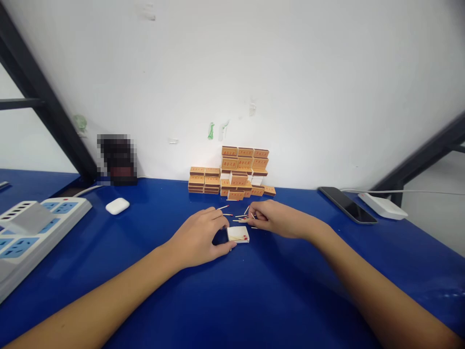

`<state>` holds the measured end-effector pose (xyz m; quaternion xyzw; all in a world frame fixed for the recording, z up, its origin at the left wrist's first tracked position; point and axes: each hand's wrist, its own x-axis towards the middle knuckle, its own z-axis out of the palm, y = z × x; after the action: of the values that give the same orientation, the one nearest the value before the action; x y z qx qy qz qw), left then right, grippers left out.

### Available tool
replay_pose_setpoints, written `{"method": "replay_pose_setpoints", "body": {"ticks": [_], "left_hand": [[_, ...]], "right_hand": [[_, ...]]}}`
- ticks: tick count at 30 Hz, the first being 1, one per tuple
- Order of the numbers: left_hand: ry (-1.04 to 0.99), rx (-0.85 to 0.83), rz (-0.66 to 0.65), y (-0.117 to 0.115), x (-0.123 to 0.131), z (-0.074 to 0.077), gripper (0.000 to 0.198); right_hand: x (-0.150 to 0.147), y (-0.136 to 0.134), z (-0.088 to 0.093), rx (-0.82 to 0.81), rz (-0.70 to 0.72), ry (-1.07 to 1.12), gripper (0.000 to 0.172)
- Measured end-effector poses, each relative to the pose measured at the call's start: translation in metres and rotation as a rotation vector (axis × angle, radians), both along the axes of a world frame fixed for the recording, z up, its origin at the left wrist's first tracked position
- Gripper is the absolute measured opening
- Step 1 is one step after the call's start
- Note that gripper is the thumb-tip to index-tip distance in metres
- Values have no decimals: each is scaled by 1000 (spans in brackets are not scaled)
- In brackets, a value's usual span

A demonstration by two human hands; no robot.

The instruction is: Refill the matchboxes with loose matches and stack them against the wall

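Observation:
A small white matchbox tray [234,231] lies on the blue table with a few red-tipped matches [240,238] inside. My left hand [199,236] grips the tray's left end between thumb and fingers. Just beyond the tray, loose matches [240,216] are scattered on the table top. Over their right side is my right hand [271,218], its thumb and fingertips pinched together on a match [253,216]. Whether more than one match is in that pinch is hard to make out.
Orange matchboxes [238,163] are stacked against the white wall. To the right lie a black phone [347,204] and a white box with a cable [383,206]. On the left are a white earbud case [117,206], a power strip [69,213] and a blurred dark object [118,160].

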<state>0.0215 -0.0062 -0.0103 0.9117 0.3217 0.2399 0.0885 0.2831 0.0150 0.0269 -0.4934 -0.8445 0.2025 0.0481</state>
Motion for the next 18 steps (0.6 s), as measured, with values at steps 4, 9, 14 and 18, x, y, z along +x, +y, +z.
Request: {"method": "replay_pose_setpoints", "body": {"ticks": [4,9,14,18], "left_hand": [[6,3,5,0,0,0,22],[3,-6,7,0,1,0,22],[8,-9,8,1,1,1,24],[-5,-9,-9,1,2,2,23]], "right_hand": [[3,-7,6,19,3,46,24],[-2,-18,14,-46,40,131,26],[-13,-24,10,-70,85,110,19],[-20,-25,2,-41,102,87,14]]}}
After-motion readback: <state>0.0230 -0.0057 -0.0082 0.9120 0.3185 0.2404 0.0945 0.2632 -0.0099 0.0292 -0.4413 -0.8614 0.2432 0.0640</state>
